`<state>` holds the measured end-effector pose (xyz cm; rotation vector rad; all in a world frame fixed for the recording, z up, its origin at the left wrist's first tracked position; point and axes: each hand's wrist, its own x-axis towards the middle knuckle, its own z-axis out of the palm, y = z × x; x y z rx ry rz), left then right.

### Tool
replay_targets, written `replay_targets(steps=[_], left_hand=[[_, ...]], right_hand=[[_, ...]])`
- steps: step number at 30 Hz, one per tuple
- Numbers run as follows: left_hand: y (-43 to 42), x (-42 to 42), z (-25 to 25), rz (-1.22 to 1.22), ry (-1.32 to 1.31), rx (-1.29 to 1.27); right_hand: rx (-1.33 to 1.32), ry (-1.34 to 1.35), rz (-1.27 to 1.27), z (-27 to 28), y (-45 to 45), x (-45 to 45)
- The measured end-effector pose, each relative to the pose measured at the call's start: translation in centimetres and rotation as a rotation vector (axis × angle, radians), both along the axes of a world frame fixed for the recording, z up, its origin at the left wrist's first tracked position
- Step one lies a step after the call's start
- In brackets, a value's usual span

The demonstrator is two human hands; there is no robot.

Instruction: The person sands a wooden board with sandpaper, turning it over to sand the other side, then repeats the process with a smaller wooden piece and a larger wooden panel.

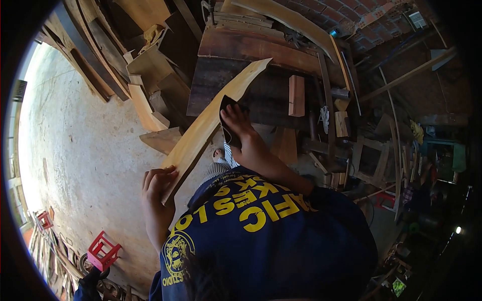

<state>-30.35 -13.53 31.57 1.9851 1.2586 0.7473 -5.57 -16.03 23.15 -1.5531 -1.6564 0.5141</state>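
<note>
A long pale wooden board (202,131) with one wavy edge slants up from my body, its far end over the dark workbench (213,83). My left hand (159,186) is closed around the board's near end, fingers over the top face. Farther up the board, my right hand (238,123) presses a black sheet of sandpaper (227,102) against its right edge. Part of the sheet is folded down along the side, and my palm hides some of it. On the bench, to the right of the board, lies a short reddish wooden block (296,95).
Stacked planks and offcuts (150,70) stand left of the bench. A loose wood piece (163,140) lies on the concrete floor (90,150) below them. At lower left is a red plastic stool (103,251). More timber and frames (371,155) crowd the right side.
</note>
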Motion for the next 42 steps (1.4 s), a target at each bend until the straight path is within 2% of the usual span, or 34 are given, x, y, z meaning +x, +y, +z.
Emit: replay_targets(steps=[6,14,19,25,29,38,42], left_hand=[[-0.4,1.6,1.3,-0.105,0.113,0.067],[-0.2,1.7,0.2,-0.114,-0.101,0.040],[0.2,1.0,-0.2,-0.092,-0.093,0.026],[-0.3,1.0,-0.6,-0.074,-0.062,0.027],[-0.8,1.5,-0.7,-0.050,-0.102,0.010],[-0.6,1.7,0.1,0.052,-0.087,-0.055],[-0.6,1.7,0.1,0.049,-0.100,-0.067]], right_hand=[[0.034,0.005,0.328,2.7,-1.5,-1.1],[0.070,0.063,0.253,0.5,-0.4,-0.3],[0.117,0.032,0.044,-1.5,1.2,1.3],[0.144,0.017,-0.043,-2.7,1.5,2.0],[0.102,0.094,-0.020,-1.5,0.7,1.4],[0.124,0.007,0.373,2.1,-0.8,-0.9],[0.154,-0.074,0.345,3.1,-1.0,-1.3]])
